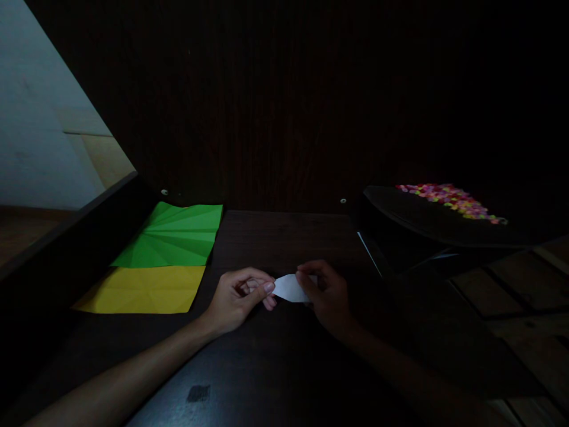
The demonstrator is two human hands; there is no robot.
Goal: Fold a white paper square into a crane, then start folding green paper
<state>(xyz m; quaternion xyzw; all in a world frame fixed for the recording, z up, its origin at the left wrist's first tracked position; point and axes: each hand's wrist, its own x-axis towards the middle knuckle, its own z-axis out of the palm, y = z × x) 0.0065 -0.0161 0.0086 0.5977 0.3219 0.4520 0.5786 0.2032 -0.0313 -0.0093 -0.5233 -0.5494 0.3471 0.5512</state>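
A small folded white paper [290, 287] hangs just above the dark wooden table [284, 362], pinched from both sides. My left hand [237, 298] grips its left tip between thumb and fingers. My right hand [323, 293] holds the right end, partly covering it. The scene is dim, so the paper's folds are hard to make out.
A creased green sheet [175, 235] and a creased yellow sheet [144, 289] lie flat at the table's left. A dark tray [427, 222] at the right back carries a heap of small colourful pieces [448, 199]. A dark wall stands behind; wooden floor shows at right.
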